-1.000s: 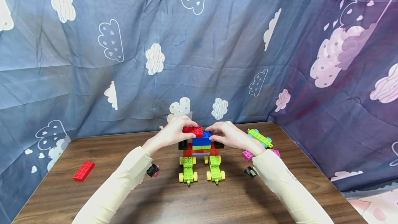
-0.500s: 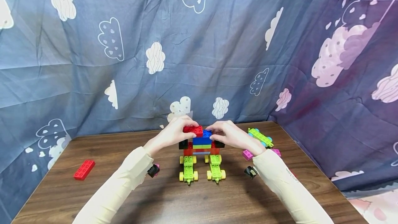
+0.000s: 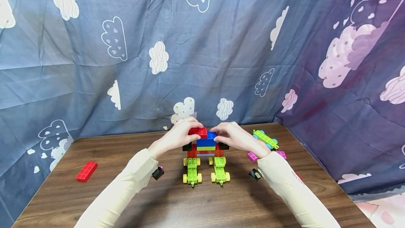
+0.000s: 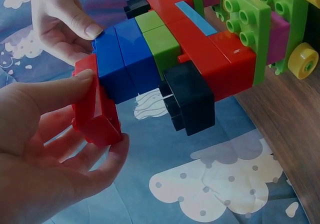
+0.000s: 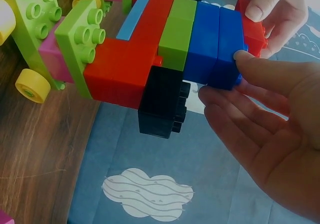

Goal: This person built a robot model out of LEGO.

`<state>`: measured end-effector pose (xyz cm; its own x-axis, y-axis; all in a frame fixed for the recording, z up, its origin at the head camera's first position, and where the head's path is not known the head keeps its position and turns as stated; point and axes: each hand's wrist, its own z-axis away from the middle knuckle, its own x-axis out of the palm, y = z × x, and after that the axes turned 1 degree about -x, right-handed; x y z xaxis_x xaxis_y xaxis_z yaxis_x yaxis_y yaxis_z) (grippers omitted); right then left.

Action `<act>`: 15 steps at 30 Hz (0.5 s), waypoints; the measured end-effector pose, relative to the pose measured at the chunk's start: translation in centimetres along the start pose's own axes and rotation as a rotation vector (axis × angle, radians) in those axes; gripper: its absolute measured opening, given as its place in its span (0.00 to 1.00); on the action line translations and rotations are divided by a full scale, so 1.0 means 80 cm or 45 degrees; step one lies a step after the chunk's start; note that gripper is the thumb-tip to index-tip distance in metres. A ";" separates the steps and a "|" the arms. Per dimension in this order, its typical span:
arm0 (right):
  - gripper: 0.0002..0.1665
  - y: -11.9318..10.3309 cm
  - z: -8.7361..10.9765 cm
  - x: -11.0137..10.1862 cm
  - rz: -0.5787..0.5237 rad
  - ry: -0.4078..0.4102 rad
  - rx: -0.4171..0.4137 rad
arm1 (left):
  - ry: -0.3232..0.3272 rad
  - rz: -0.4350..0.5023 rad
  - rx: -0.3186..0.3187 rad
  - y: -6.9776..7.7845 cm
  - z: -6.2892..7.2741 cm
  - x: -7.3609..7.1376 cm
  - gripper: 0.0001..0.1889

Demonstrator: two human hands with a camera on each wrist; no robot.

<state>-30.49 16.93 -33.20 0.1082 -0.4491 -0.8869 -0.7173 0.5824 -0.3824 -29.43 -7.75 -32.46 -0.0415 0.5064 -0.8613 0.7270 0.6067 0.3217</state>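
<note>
A figure of toy building bricks stands upright on two lime wheeled bases (image 3: 192,175) with yellow wheels. Its middle has red bricks (image 4: 220,64), a black brick (image 4: 192,96) at each side and lime bricks (image 3: 205,148); stacked blue bricks (image 3: 205,143) sit above. My left hand (image 3: 178,134) grips a red brick (image 4: 97,106) between thumb and fingers; this brick lies on the blue top and juts out to the left. My right hand (image 3: 234,137) pinches the right end of the upper blue brick (image 5: 230,49), thumb on the studded top and fingertips below.
A loose red brick (image 3: 87,171) lies at the table's left. Black pieces rest near both forearms, one (image 3: 255,174) at the right and one (image 3: 158,173) at the left. A lime wheeled base (image 3: 265,139) and pink bricks (image 3: 252,157) lie back right. A cloud-patterned curtain (image 3: 142,90) hangs behind the table (image 3: 177,207).
</note>
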 end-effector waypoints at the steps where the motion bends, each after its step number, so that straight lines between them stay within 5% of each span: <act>1: 0.18 0.000 0.000 0.000 -0.002 0.000 0.001 | -0.003 -0.005 0.000 0.001 0.000 0.000 0.16; 15: 0.18 0.004 -0.002 -0.002 0.029 -0.030 -0.027 | 0.008 0.007 -0.036 -0.004 0.001 0.006 0.17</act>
<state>-30.81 17.09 -33.12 0.1078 -0.4197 -0.9013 -0.7341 0.5777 -0.3568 -29.61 -7.76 -33.00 -0.0415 0.5135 -0.8571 0.7074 0.6209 0.3377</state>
